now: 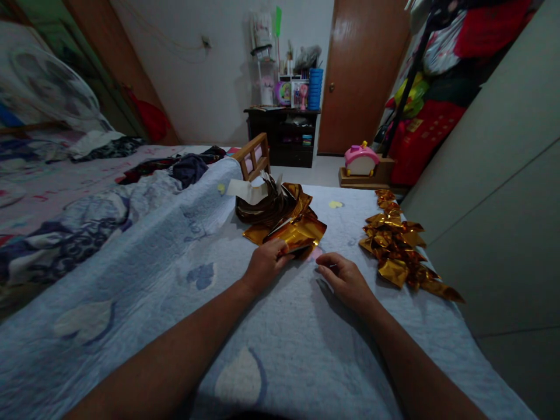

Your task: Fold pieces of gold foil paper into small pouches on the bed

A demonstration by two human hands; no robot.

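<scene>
Left hand (266, 262) pinches the near edge of the top gold foil sheet (297, 233), fingers closed on it, likely to peel one from the stack just beyond. Right hand (343, 279) rests loosely curled and empty on the bed (280, 350); folded gold pieces (400, 251) lie heaped to its right, kept apart from the unfolded sheets.

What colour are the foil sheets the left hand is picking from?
Shiny gold. The foil sheets under the left hand show best in the head view.
</scene>
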